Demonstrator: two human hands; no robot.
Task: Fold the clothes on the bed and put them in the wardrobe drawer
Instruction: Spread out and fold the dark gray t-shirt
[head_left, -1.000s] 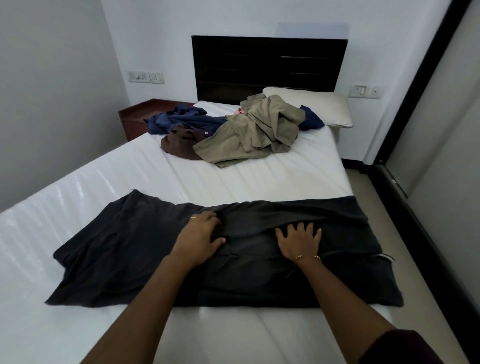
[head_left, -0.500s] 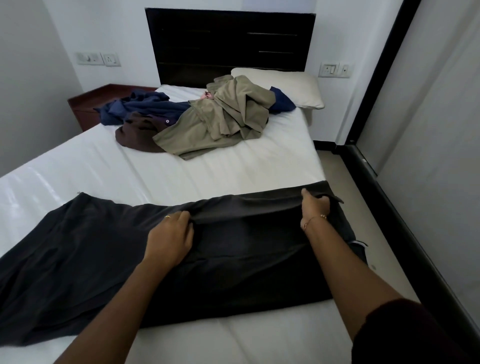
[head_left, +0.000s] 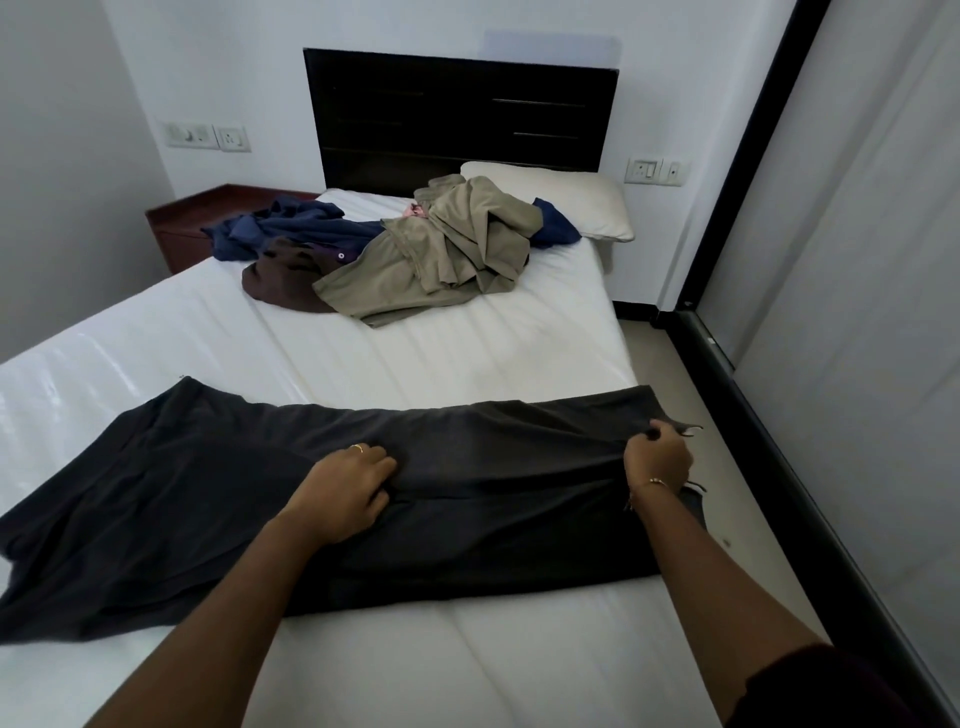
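A dark grey garment (head_left: 218, 493) lies spread across the near part of the white bed (head_left: 467, 364). My left hand (head_left: 345, 491) rests on its middle with fingers curled into a fold of the cloth. At the bed's right edge, my right hand (head_left: 657, 457) pinches the garment's right end, lifting it slightly. A heap of unfolded clothes lies near the headboard: a khaki piece (head_left: 441, 260), a navy piece (head_left: 291, 231) and a brown piece (head_left: 280, 278).
A white pillow (head_left: 566, 202) lies at the head of the bed, below the dark headboard (head_left: 457, 114). A wooden bedside table (head_left: 182, 228) stands at the left. A wardrobe with pale doors (head_left: 857, 312) runs along the right, with a narrow floor strip beside the bed.
My right hand moved from the garment's middle to its right end and took hold of it. My left hand stayed on the middle and gathered a fold.
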